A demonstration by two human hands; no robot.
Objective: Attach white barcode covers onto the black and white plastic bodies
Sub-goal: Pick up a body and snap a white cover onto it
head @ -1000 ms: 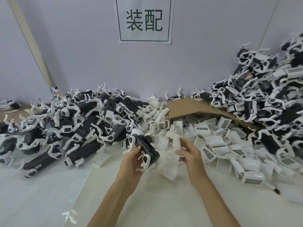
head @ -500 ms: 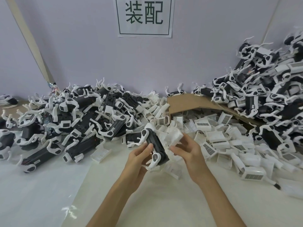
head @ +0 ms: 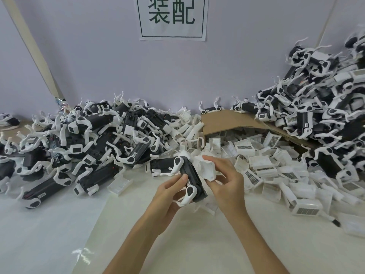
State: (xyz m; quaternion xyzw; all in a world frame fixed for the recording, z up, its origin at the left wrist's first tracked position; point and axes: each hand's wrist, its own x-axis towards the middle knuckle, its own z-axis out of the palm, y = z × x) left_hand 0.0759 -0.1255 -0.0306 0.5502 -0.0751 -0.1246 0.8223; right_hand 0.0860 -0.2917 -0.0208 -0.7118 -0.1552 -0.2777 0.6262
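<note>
White barcode cover (head: 207,168): likely light, thin and slightly flexible; right hand (head: 227,186) pinches its edges.
Black-and-white plastic body (head: 192,179): probably rigid and smooth; left hand (head: 167,196) grips its midsection.

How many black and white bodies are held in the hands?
1. The black and white body at centre, gripped by the left hand; the right hand holds a white barcode cover beside it. Others lie in the left heap and the right heap.

Black body (head: 192,177) and white cover (head: 207,169) in hands
</note>
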